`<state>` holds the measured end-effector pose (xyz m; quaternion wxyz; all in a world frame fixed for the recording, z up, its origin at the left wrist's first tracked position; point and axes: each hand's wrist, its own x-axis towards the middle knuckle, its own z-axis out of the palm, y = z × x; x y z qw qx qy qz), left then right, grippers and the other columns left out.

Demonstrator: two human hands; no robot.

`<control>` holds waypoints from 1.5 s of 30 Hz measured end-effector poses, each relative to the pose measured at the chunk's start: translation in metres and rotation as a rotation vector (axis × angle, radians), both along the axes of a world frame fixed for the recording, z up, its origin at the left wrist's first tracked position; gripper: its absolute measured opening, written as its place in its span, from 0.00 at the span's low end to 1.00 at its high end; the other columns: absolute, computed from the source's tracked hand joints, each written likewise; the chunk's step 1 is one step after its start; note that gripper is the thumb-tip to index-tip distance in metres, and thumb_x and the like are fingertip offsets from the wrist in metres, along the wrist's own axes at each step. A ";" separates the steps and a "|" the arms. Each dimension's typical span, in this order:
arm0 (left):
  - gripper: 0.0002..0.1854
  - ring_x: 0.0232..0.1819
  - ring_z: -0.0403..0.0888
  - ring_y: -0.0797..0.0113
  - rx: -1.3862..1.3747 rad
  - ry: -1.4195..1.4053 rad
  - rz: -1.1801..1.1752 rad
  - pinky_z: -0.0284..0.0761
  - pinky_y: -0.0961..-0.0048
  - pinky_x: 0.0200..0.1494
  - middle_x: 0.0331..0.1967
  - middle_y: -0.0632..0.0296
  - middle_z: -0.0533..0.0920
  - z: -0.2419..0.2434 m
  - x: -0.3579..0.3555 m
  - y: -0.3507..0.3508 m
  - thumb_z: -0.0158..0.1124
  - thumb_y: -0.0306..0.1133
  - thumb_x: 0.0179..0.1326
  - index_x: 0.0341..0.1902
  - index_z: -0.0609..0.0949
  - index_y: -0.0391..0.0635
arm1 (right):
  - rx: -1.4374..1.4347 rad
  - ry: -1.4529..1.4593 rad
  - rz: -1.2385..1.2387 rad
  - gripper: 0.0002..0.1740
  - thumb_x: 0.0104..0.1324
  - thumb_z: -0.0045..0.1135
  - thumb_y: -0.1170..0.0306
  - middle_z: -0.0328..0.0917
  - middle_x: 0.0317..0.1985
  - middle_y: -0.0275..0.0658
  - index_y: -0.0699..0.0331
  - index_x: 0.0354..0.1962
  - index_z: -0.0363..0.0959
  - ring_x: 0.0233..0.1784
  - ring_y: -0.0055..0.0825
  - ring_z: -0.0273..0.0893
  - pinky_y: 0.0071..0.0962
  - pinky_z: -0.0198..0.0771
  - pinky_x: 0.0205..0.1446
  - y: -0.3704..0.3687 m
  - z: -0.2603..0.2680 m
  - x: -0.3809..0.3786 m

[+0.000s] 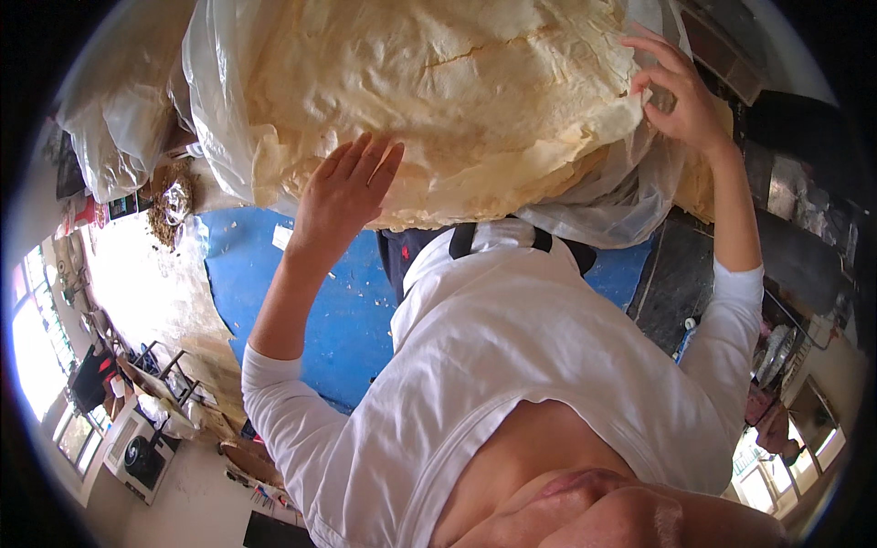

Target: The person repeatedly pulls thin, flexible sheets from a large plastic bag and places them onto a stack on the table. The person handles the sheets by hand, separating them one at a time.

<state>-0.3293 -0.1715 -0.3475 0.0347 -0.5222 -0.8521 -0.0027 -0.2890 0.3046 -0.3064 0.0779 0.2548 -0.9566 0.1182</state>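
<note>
A stack of thin, wrinkled cream-yellow sheets (438, 103) lies before me, ragged at its edges; the picture does not settle their material. A crack runs across the top sheet. My left hand (346, 185) rests flat near the stack's front left edge, fingers spread a little and nothing held. At the right edge, the thumb and forefinger of my right hand (675, 96) pinch the rim of a sheet, with the other fingers raised. Clear plastic sheeting (219, 103) lies around the stack and hangs below it on the right.
Another plastic-wrapped bundle (127, 130) is at the left. Blue floor covering (336, 308) with pale scraps lies below. Dark furniture (795, 198) stands close on the right. A white fan unit (137, 452) is at lower left. Another person (774, 431) is far off at right.
</note>
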 end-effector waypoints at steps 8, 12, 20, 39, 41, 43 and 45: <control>0.13 0.44 0.83 0.72 0.430 -1.081 0.482 0.79 0.75 0.45 0.39 0.60 0.86 0.013 -0.068 -0.022 0.65 0.27 0.61 0.48 0.83 0.39 | -0.813 -0.685 -0.137 0.12 0.71 0.55 0.63 0.79 0.39 0.29 0.61 0.45 0.74 0.55 0.23 0.76 0.29 0.65 0.62 0.017 -0.004 -0.114; 0.12 0.34 0.81 0.77 0.890 -1.387 0.899 0.77 0.78 0.34 0.37 0.62 0.86 -0.001 -0.091 -0.030 0.63 0.33 0.66 0.47 0.82 0.38 | -0.862 -0.278 -0.429 0.22 0.72 0.58 0.53 0.80 0.43 0.28 0.60 0.54 0.74 0.47 0.18 0.79 0.25 0.70 0.55 0.005 -0.030 -0.154; 0.32 0.39 0.81 0.74 0.658 -1.212 0.958 0.78 0.76 0.37 0.44 0.62 0.84 -0.006 -0.070 -0.027 0.75 0.37 0.58 0.63 0.73 0.39 | -0.488 -0.369 -0.522 0.22 0.68 0.64 0.60 0.79 0.34 0.27 0.61 0.55 0.73 0.39 0.15 0.72 0.20 0.66 0.43 0.004 -0.043 -0.143; 0.26 0.42 0.83 0.70 1.088 -1.529 0.861 0.78 0.72 0.47 0.50 0.59 0.82 -0.003 -0.103 -0.011 0.59 0.40 0.72 0.69 0.69 0.45 | -0.269 -0.300 -0.127 0.12 0.69 0.61 0.62 0.75 0.40 0.33 0.61 0.43 0.76 0.45 0.26 0.77 0.28 0.72 0.50 -0.062 -0.061 -0.164; 0.25 0.41 0.83 0.71 1.119 -1.534 0.826 0.78 0.73 0.47 0.51 0.59 0.82 -0.009 -0.102 -0.015 0.57 0.36 0.73 0.70 0.69 0.45 | -0.231 -0.327 -0.066 0.12 0.67 0.62 0.63 0.76 0.42 0.33 0.60 0.43 0.76 0.45 0.29 0.76 0.30 0.71 0.50 -0.059 -0.063 -0.167; 0.23 0.42 0.83 0.71 1.058 -1.407 0.784 0.78 0.73 0.47 0.51 0.60 0.82 -0.014 -0.103 -0.021 0.55 0.30 0.72 0.70 0.71 0.46 | -0.214 -0.364 0.004 0.11 0.66 0.63 0.66 0.75 0.43 0.34 0.59 0.43 0.76 0.47 0.29 0.76 0.30 0.71 0.51 -0.050 -0.066 -0.171; 0.23 0.44 0.83 0.70 0.974 -1.155 0.689 0.77 0.74 0.47 0.51 0.60 0.82 -0.017 -0.103 -0.027 0.53 0.25 0.71 0.69 0.73 0.48 | -0.409 -0.413 -0.251 0.11 0.64 0.64 0.67 0.76 0.44 0.34 0.59 0.43 0.76 0.48 0.30 0.76 0.31 0.71 0.52 -0.036 -0.071 -0.177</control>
